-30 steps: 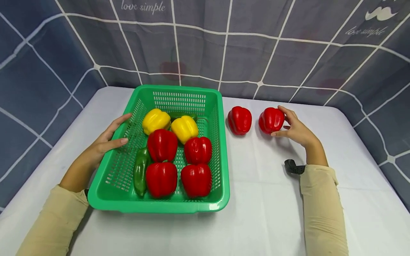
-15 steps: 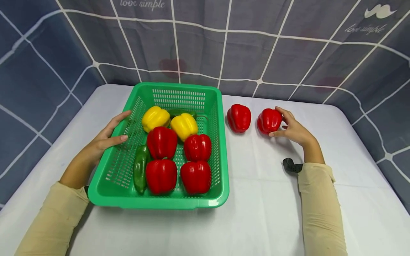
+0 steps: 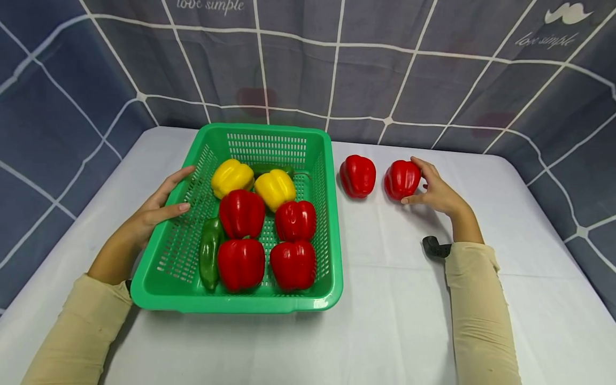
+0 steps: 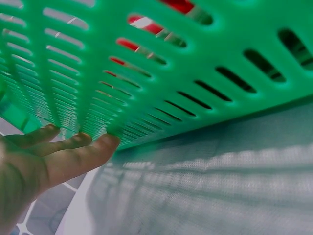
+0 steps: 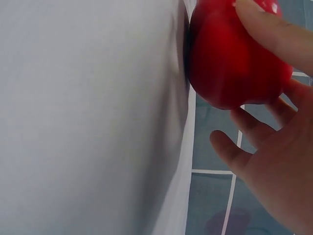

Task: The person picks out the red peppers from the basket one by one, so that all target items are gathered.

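Note:
My left hand [image 3: 146,214] holds the left side of a green plastic basket [image 3: 236,307], thumb over the rim. In the left wrist view several straight fingers [image 4: 80,159] touch the outside of its slotted wall. In the basket lie two yellow bell peppers [image 3: 275,190], several red bell peppers [image 3: 240,264] and long green peppers [image 3: 210,254]. To the right, my right hand [image 3: 438,190] grips a red bell pepper [image 3: 401,179] between thumb and fingers. This pepper [image 5: 234,58] appears to rest on the cloth. Just left of it sits another red bell pepper [image 3: 357,176].
A white cloth [image 3: 385,321] covers the table. Grey grid-patterned fabric [image 3: 303,69] rises behind it and along both sides. A black strap mount [image 3: 435,247] sticks out from the right wrist.
My right hand and its red bell pepper have shifted slightly left, nearer the other loose one. The left hand stays at the basket's rim, and the head view has tilted a little.

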`<action>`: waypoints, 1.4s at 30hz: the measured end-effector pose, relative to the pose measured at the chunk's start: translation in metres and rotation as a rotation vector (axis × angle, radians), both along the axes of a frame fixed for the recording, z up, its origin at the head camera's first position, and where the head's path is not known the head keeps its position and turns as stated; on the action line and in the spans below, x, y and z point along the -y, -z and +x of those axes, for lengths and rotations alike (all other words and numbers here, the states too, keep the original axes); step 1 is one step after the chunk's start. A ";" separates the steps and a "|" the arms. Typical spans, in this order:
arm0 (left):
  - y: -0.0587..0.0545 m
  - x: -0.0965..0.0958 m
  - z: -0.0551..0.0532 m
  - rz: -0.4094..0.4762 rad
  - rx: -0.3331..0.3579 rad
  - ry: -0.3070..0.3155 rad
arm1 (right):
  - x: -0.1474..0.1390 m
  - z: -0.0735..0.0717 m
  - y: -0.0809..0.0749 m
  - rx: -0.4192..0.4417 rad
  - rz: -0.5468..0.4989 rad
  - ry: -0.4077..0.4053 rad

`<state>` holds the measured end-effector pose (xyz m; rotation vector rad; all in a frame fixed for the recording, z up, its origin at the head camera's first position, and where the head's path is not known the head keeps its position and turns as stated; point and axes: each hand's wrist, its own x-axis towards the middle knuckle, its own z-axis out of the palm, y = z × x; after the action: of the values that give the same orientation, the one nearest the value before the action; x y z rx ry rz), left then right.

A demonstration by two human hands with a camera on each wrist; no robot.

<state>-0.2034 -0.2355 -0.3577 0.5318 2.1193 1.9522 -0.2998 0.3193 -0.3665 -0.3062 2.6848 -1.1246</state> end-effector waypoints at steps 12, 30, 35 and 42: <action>-0.001 0.000 0.001 -0.004 0.021 0.000 | 0.001 0.001 -0.002 -0.005 0.061 -0.028; -0.004 -0.001 0.001 -0.007 0.024 0.014 | 0.005 0.004 -0.002 -0.049 0.112 -0.008; -0.002 -0.001 0.001 0.080 0.064 0.051 | 0.005 0.006 -0.003 -0.053 0.123 -0.014; -0.003 0.000 0.000 0.072 0.050 0.044 | 0.005 0.008 -0.009 -0.089 0.146 -0.022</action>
<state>-0.2031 -0.2359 -0.3550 0.5319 1.9974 2.0024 -0.2921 0.3145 -0.3578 -0.3676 2.8153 -0.9232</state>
